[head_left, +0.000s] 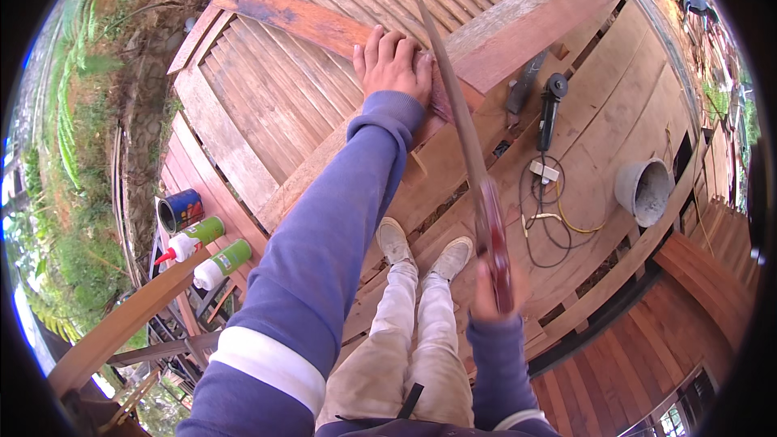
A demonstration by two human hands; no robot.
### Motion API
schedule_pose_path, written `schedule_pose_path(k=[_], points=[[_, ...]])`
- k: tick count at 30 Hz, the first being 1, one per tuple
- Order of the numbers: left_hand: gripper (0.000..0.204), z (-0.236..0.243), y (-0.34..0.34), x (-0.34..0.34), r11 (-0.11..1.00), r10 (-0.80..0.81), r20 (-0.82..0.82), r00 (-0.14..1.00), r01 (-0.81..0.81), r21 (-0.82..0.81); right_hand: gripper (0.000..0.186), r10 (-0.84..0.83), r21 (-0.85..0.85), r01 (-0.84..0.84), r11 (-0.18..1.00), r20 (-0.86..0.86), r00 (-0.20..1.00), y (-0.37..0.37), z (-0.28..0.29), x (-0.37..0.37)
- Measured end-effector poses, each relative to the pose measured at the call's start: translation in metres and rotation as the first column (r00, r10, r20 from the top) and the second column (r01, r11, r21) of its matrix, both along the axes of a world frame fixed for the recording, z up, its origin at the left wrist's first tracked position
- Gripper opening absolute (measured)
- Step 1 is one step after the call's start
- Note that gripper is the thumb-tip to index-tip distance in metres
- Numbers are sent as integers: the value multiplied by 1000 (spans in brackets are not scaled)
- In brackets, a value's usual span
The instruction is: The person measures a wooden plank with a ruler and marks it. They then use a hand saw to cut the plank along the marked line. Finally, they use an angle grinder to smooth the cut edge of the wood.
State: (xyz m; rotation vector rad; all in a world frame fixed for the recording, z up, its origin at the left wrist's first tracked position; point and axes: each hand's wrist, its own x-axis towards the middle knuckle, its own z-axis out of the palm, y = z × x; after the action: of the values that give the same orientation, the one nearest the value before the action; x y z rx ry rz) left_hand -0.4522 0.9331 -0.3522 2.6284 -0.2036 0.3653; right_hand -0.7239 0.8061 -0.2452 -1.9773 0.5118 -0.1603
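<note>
My right hand (495, 290) is closed round the glossy reddish-brown handle of a hand saw (465, 125). The saw's long, tapering blade points away from me and is seen nearly edge-on; its teeth cannot be made out. Just left of the blade, my left hand (394, 65) bears on a reddish wooden plank (295, 16), fingers bent over it. That plank slants across a slatted wooden panel (279, 97). Close to the blade's right side is the end of a wide board (542, 44). Whether the blade touches either piece is hard to tell.
On the plank floor at right lie an angle grinder (552, 109), a white socket block (544, 171) with tangled cords and a grey bucket (645, 190). Two glue bottles (222, 263) and a blue can (180, 210) stand at left. Gaps run between floorboards.
</note>
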Motion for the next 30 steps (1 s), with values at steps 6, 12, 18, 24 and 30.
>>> schedule_pose_path(k=[6,12,18,24,30], points=[[28,20,20,28,989,-47,-164,985,69,132,17,12,116,-26,993,115,993,8,-24,47],[29,9,23,34,986,-46,66,997,34,164,9,24,62,-29,998,76,997,8,-17,35],[29,9,28,38,979,-37,20,999,33,199,11,92,59,-88,994,-71,993,-10,11,-49],[29,14,20,39,976,-74,-11,997,74,203,11,-6,162,20,987,-85,996,4,-11,43],[28,13,30,39,976,-45,-15,999,47,214,8,126,47,-125,991,-17,992,-4,4,-39]])
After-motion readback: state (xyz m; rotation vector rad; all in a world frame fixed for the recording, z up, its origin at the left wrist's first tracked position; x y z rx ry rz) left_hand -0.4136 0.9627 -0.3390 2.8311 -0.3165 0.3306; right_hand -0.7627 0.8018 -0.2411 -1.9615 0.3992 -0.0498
